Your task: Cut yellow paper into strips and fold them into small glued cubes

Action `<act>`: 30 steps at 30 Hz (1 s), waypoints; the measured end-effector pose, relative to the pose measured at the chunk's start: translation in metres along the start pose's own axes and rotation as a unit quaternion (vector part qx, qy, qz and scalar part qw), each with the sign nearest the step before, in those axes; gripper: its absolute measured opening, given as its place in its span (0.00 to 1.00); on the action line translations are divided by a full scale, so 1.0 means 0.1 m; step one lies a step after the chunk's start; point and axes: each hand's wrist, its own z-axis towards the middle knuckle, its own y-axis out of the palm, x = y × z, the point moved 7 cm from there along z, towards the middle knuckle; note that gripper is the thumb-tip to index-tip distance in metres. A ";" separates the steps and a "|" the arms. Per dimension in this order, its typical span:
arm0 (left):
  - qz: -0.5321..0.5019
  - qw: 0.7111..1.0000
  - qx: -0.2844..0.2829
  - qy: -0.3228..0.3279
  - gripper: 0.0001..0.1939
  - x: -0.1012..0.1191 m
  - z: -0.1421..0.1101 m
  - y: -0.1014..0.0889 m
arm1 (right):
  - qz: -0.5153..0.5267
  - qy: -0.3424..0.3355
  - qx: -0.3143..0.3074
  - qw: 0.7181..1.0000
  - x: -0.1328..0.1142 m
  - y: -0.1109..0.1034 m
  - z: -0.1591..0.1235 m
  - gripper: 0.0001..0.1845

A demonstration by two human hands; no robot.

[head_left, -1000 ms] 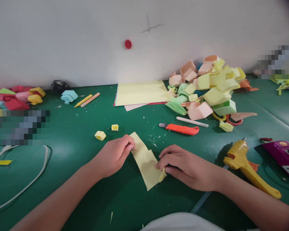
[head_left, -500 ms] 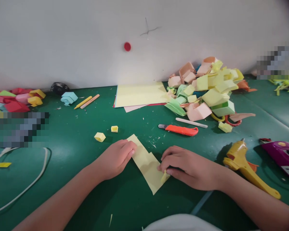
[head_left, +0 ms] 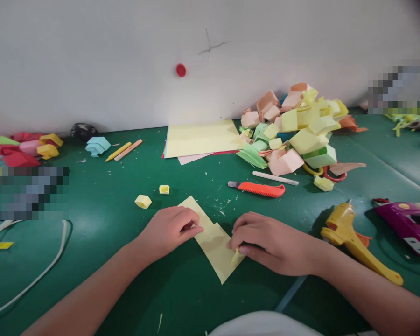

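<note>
A pale yellow piece of paper (head_left: 213, 242) with a stepped edge lies slanted on the green table between my hands. My left hand (head_left: 171, 228) rests at its upper left edge, fingers loosely curled and the thumb apart from them, gripping nothing that I can see. At the paper's right side, my right hand (head_left: 266, 242) is closed, pinching a small yellow paper strip (head_left: 235, 256) between thumb and fingers; its far end is hidden. Beyond the left hand sit two small folded yellow paper pieces (head_left: 143, 201).
An orange utility knife (head_left: 261, 189) and a white stick (head_left: 276, 178) lie ahead of my right hand. A yellow glue gun (head_left: 346, 228) stands near my right forearm. Folded paper shapes (head_left: 297, 126) are heaped behind, beside stacked paper sheets (head_left: 201, 139). A white cable (head_left: 61, 252) curves at left.
My left thumb has parted from its fingers, opening a gap, and the hand has shifted slightly right along the paper. My right hand keeps its pinch. The view has shifted slightly.
</note>
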 end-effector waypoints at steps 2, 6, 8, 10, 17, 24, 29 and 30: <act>0.003 1.000 0.014 0.009 0.10 0.02 0.00 -0.01 | -0.001 -0.001 0.002 1.000 0.00 0.00 0.00 0.10; 0.022 0.996 0.049 0.065 0.10 0.08 0.00 -0.05 | 0.002 0.000 0.000 1.000 -0.01 0.00 -0.02 0.10; 0.031 0.994 0.056 0.089 0.11 0.10 -0.01 -0.05 | 0.004 -0.003 0.000 1.000 -0.02 0.00 -0.02 0.10; 0.042 0.993 0.054 0.096 0.11 0.10 -0.03 -0.04 | 0.006 -0.005 0.000 1.000 -0.02 0.00 -0.02 0.10; 0.131 0.983 0.039 0.119 0.15 0.21 -0.01 -0.02 | 0.007 -0.006 0.004 1.000 0.00 -0.01 -0.02 0.09; 0.149 0.984 0.040 0.087 0.12 0.22 0.02 -0.01 | 0.006 -0.004 0.002 1.000 -0.02 -0.01 -0.02 0.09; 0.044 0.999 0.031 -0.001 0.10 0.09 0.04 -0.02 | 0.009 -0.002 0.005 1.000 0.00 -0.01 -0.02 0.10; 0.038 0.999 0.029 -0.008 0.10 0.08 0.04 -0.02 | 0.010 -0.001 0.004 1.000 0.00 -0.01 -0.02 0.10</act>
